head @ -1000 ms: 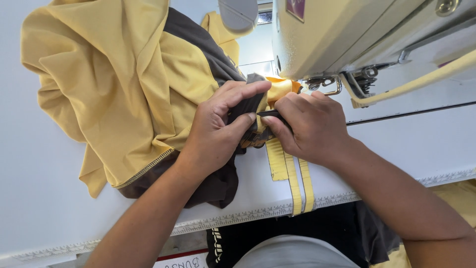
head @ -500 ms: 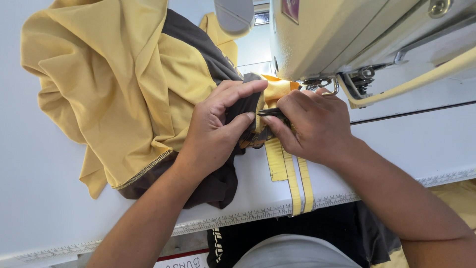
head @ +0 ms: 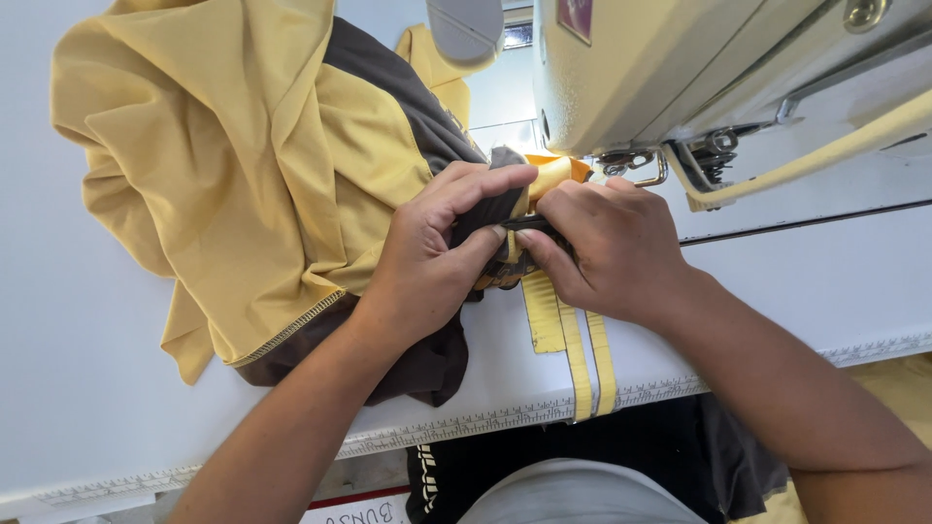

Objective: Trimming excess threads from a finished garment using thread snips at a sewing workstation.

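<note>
A white tabletop (head: 87, 388) carries a bunched yellow and brown garment (head: 243, 184), yellow strips (head: 582, 359) and a sewing machine (head: 680, 68).

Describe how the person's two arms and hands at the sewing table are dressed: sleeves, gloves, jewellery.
Both forearms are bare, with no sleeve in view. The left hand and right hand wear no gloves; no rings, watch or bracelet show. Fingernails look short and unpainted.
</note>
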